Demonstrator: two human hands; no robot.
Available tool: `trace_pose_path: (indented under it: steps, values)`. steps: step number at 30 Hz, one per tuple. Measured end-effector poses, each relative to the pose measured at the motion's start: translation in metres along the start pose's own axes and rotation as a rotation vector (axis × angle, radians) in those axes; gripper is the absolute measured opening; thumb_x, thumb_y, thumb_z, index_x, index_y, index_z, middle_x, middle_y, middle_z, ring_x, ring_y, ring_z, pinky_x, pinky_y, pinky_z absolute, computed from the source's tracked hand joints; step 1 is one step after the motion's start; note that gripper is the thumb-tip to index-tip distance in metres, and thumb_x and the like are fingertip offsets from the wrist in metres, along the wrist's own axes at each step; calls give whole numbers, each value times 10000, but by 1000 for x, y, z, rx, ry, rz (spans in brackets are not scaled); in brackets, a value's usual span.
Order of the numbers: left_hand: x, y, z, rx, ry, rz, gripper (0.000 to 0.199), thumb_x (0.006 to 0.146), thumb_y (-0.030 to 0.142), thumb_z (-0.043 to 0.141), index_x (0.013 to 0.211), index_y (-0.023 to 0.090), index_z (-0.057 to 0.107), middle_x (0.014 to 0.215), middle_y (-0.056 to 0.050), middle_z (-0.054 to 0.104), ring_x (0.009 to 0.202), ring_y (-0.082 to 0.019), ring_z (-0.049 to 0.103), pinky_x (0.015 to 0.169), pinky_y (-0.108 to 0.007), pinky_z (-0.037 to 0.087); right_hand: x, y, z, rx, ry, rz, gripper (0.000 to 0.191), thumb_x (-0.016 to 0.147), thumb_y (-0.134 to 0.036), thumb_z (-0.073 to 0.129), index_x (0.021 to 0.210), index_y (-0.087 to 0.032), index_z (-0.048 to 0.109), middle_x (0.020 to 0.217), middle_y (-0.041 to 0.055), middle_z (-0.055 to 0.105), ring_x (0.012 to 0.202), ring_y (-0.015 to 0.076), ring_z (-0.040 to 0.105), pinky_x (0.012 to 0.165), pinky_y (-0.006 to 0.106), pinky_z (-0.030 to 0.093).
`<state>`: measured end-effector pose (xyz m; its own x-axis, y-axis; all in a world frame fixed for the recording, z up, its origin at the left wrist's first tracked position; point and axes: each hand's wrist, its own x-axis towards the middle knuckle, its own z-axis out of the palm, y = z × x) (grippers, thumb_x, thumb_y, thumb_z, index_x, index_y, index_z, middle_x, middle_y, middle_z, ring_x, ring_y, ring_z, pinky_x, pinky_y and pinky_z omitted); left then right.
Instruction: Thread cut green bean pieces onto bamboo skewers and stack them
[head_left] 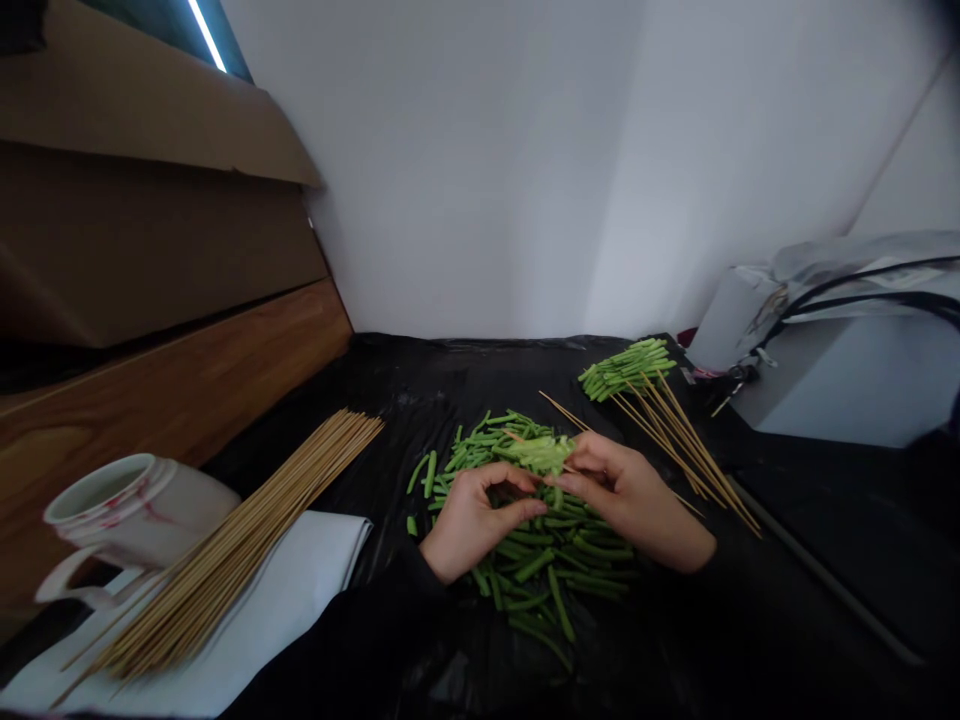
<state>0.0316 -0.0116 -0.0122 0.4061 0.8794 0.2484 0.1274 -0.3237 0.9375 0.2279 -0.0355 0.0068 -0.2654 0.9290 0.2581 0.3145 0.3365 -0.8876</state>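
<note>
My right hand (626, 500) pinches a thin wooden skewer with a row of pale green stem pieces (538, 455) threaded side by side. The skewer's tip pokes out at the upper left of the row. Close against the row's lower left side is my left hand (484, 515), its fingers curled and thumb bent toward the right hand's fingertips. What lies between its fingertips is too small to make out. Beneath both hands spreads a loose heap of cut green stems (532, 570), partly covered by them.
Finished rows of green stems (630, 368) on skewers (694, 450) lie at the back right. A bundle of bare skewers (247, 540) rests on a folded white sheet (300, 590) beside a mug (146, 510). Boxes (150, 230) stand left; a grey case (840, 370) with cables stands right.
</note>
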Motion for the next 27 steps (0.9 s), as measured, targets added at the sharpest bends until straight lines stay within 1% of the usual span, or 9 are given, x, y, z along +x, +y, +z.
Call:
trace_pose_path:
  steps: [3,7,10,14,18,20,22,24,27]
  values:
    - [1,-2,2,-203,-3,-72,264,614,261,817,659,154,579,784,-45,712,713,-161,629,687,-279,469,-1,-2,6,82,-40,6,124,844,-325,563,902,-222,527,805,-3,671,747,146,638,673,260,499]
    - [1,-1,5,-426,-41,-142,372,559,259,848,648,163,501,707,6,662,665,-131,605,647,-256,460,-2,-2,12,69,-24,9,135,833,-301,582,937,-228,535,841,-3,687,785,149,657,691,254,501]
    - [1,0,8,-454,-34,-165,399,533,252,861,668,162,497,694,23,631,654,-117,587,656,-252,457,-2,-1,15,52,-9,9,142,828,-301,593,943,-228,554,855,-2,693,809,153,666,720,263,509]
    - [1,-1,10,-446,-56,-170,380,575,276,840,705,165,500,701,24,614,638,-107,571,641,-244,446,-1,0,14,-32,42,-35,100,839,-306,577,895,-224,588,839,-2,690,783,148,655,692,254,501]
    - [1,-6,6,-249,-24,-110,302,649,272,793,756,170,529,692,24,588,614,-109,549,603,-236,420,0,6,6,-244,249,-61,120,852,-329,564,819,-222,606,754,-12,668,675,135,619,623,244,460]
    - [-1,-7,5,-21,16,-12,218,706,259,748,752,173,553,720,3,604,670,-135,565,646,-261,432,0,9,1,-303,344,-58,124,851,-336,567,823,-223,608,745,-13,667,660,135,615,614,243,452]
    - [-4,-5,4,224,22,134,133,762,253,701,750,181,590,820,-35,647,798,-175,586,763,-312,438,1,11,-2,-328,401,-59,130,853,-342,564,826,-223,608,735,-11,669,649,137,616,602,242,448]
    - [-8,-1,4,393,-30,285,90,803,265,663,764,191,630,974,-61,658,946,-206,566,874,-357,407,1,12,-4,-325,427,-66,140,857,-348,555,828,-222,608,729,-5,673,643,142,618,591,242,449]
    - [-14,5,9,552,-259,432,138,869,307,581,899,225,687,1069,-60,642,1035,-217,520,914,-373,383,2,11,-3,-318,436,-69,141,864,-340,543,830,-220,609,733,-3,676,645,142,621,596,241,452]
